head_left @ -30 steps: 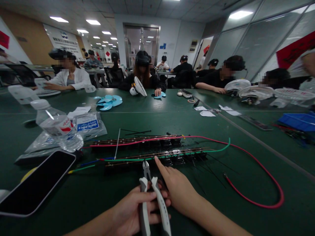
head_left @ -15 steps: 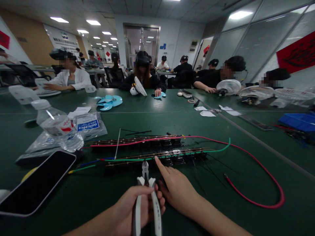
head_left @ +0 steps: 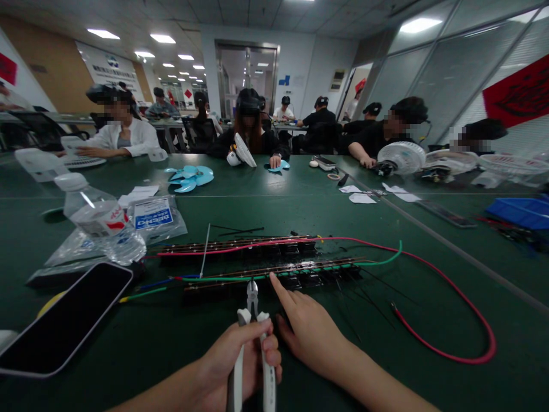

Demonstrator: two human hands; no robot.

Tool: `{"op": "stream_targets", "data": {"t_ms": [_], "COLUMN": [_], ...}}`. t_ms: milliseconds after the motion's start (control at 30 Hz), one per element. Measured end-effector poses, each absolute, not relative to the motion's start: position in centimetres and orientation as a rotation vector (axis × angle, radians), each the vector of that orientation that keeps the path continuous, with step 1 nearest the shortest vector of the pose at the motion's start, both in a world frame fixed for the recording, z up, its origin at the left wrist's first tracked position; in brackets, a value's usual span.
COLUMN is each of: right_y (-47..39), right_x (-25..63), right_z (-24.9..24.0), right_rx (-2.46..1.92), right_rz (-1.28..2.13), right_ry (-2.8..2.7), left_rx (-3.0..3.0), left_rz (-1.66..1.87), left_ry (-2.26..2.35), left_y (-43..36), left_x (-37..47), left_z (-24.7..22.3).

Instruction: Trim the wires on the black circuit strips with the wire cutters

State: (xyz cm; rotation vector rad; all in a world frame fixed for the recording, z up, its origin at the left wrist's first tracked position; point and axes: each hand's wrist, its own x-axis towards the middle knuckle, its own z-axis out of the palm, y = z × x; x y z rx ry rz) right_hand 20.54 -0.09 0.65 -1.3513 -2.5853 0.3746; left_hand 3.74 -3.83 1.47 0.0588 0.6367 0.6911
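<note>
White-handled pliers are held in my left hand, with their tips at the green wire on the front black strip assembly. My right hand rests just right of the pliers. Its index finger is stretched out, the fingertip on the green wire or the strip's near edge, and the other fingers are partly tucked under; nothing shows in it. Behind lies a second black strip with a red wire along it, looping out to the right. A pale cable tie sticks up at the left.
On the left are a phone, a water bottle and a plastic bag. Blue fan blades lie farther back. A blue tray is at the right. Several people sit across the green table, some with fan parts.
The pliers' handles have drawn slightly closer together in my left hand, which has shifted a little to the left. My right hand has barely moved. A person at the back right has moved an arm.
</note>
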Motion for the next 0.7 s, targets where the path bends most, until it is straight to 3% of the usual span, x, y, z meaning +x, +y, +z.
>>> {"op": "stream_targets", "data": {"t_ms": [700], "right_y": [-0.26], "right_x": [20.5], "right_z": [0.89], "right_rx": [-1.343], "right_rz": [0.338], "right_ry": [-2.58], "left_rx": [0.037], "left_rz": [0.684], "left_ry": [0.667], "left_y": [-3.76], "left_x": [3.85], "left_z": [1.64]}}
